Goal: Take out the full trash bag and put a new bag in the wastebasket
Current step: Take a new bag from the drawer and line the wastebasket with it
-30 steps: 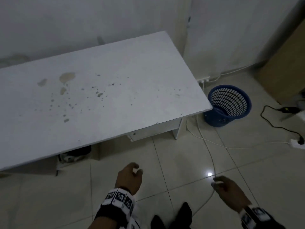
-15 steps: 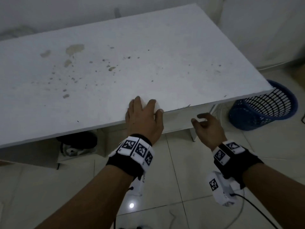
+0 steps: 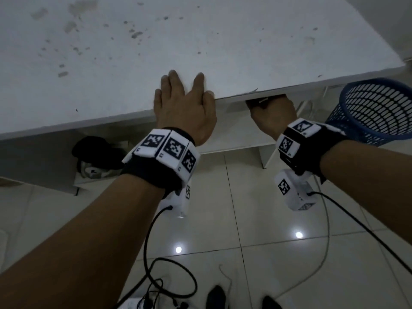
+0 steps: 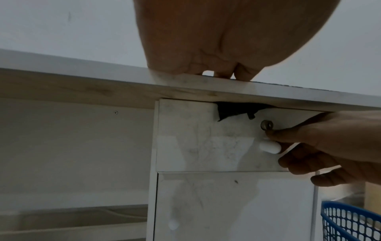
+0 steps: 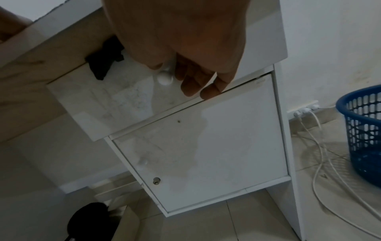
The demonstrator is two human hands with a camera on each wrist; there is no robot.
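Head view: left hand (image 3: 185,108) lies flat, fingers straight, on the front edge of the white desk (image 3: 223,41), centre frame; right hand (image 3: 273,115) reaches under the desk edge, its fingers hidden there. Blue wastebasket (image 3: 376,110) stands on the tiled floor at the right edge, beside the desk, no bag visible in its mesh. Left wrist view shows what the head view hides: the right hand's thumb and fingers are curled near the white knob (image 4: 270,147) of the drawer (image 4: 195,146), right of centre, thumb just under a small lock (image 4: 267,125); cannot tell if they actually pinch the knob. A black piece (image 4: 233,111) pokes from the drawer's top gap. Right wrist view adds the cabinet door (image 5: 206,154) below the drawer, mid frame, white cables (image 5: 317,163) on the floor at right, and a dark object (image 5: 88,218) lower left.
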